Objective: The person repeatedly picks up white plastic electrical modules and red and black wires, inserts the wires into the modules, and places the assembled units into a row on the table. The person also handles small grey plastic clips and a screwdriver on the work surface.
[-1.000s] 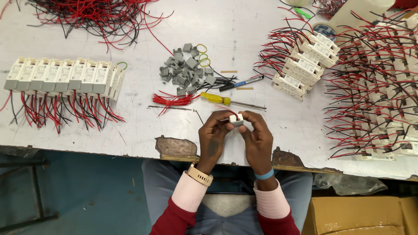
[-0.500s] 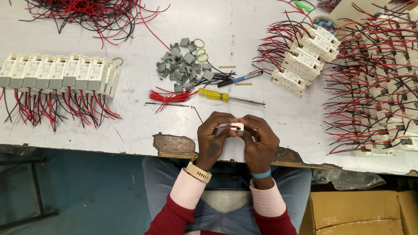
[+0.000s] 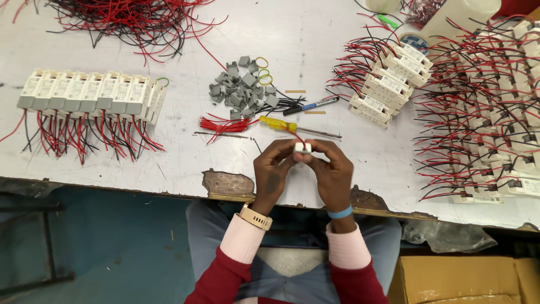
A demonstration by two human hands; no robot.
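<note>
white table [image 3: 315, 34], scuffed and stained, near edge chipped with two brown worn patches either side of the hands. below the edge: blue floor at left, a dark metal frame at near left, a cardboard box [image 3: 467, 278] at near right, crumpled clear plastic just above it.

left hand [image 3: 274, 169] and right hand [image 3: 332, 169] meet over the near edge of the table, each grip pinched shut on one small white module [image 3: 302, 148] held between the fingertips; a red wire runs up from it toward the far side. left wrist has a tan watch, right wrist a blue band.

counts: one yellow-handled screwdriver [image 3: 292, 126] just beyond the hands, one dark marker pen [image 3: 310, 105] beyond that, one bundle of short red wires [image 3: 222, 124] to the left of the screwdriver. pile of grey plastic clips [image 3: 242, 87], roughly twenty, exact count unclear. two or three yellow-green rubber bands beside the pile. row of about nine white modules [image 3: 93, 93] standing side by side at left, red and black leads hanging toward the near side. stack of about eight white modules [image 3: 388, 84] at right of centre. far right, a big spread of wired modules [image 3: 489, 112], too many to count. loose tangle of red and black wires [image 3: 135, 19] at far left.
</note>
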